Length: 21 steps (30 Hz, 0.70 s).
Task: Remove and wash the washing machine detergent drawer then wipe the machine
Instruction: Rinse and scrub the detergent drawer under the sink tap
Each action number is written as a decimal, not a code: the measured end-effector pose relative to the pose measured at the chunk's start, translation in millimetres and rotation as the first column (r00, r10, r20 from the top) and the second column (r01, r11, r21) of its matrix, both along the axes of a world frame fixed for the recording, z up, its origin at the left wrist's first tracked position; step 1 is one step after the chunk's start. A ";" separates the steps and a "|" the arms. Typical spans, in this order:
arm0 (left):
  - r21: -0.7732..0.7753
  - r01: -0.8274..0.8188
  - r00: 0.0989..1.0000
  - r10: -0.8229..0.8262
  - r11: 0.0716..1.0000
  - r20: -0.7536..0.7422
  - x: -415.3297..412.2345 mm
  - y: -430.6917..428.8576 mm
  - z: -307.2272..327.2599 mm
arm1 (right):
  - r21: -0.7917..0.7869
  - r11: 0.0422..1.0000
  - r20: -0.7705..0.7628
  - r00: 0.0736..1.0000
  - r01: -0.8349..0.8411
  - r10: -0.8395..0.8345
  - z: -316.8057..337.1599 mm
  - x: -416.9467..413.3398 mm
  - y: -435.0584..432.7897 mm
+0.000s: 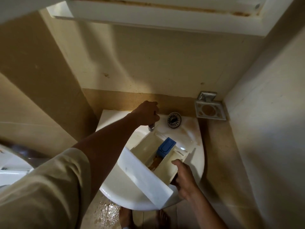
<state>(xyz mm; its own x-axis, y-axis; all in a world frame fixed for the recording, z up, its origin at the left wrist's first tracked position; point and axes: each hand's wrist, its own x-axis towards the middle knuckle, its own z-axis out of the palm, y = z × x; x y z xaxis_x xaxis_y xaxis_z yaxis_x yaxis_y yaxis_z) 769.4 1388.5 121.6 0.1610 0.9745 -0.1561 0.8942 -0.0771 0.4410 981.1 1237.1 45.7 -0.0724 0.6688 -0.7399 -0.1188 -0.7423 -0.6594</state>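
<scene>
**Drawer's out and over the sink, wash is about to start**

The removal part looks done. The detergent drawer (145, 177) is off the machine and sits tilted across the bowl of the little white sink (113, 192). Its wide front panel points toward the person and its back end is up near the tap (151, 128).

The right hand (183, 177) grips the drawer by its right side wall, with the thumb hooked over the top edge and the fingers wrapped underneath. The left hand (147, 114) reaches forward with its fingers curled around the top of the tap, so I'd guess it's about to turn the water on. I can't see any water coming out of the spout.

It clearly needs the wash. There's brown gunk (156, 162) caked in the channel below the blue cap (166, 146), and the compartment walls look yellowed.

My take on the next move:
- Open the tap gently, since the drawer is angled and a hard stream would splash out over the rim.
- Slide the back end under the spout so water runs through the compartments and down into the bowl.
- Free the left hand to rub at the brown stuff, because rinsing alone probably won't shift it.

Other things in view: a round strainer (174, 120) lying on the sink ledge just right of the tap, a soap dish (208, 110) on the wall in the corner, and a floor (107, 210) that looks wet. The machine hasn't been wiped yet as far as I can judge.
</scene>
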 end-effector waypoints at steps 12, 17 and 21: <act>-0.008 0.079 0.994 -0.079 0.997 -0.069 0.4 -7.3 -11.3 | -0.054 0.923 0.134 0.913 -0.381 0.385 25.3 3.7 67.6; 0.111 -0.221 0.923 0.170 0.969 0.346 -21.2 -42.1 -22.7 | -0.072 0.880 0.185 0.860 -0.470 0.475 22.9 8.2 94.1; -0.211 -0.556 0.653 0.580 0.804 0.488 -48.3 -84.2 -44.7 | -0.126 0.824 0.146 0.811 -0.553 0.566 24.0 13.3 101.6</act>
<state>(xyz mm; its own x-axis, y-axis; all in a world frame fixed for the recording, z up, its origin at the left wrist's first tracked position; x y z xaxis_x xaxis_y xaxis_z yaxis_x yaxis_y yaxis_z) 721.0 1304.3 77.0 -0.3568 0.8974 -0.2595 0.3997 0.3978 0.8259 994.4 1338.7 69.8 -0.2870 0.4941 -0.8206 0.4398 -0.6931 -0.5711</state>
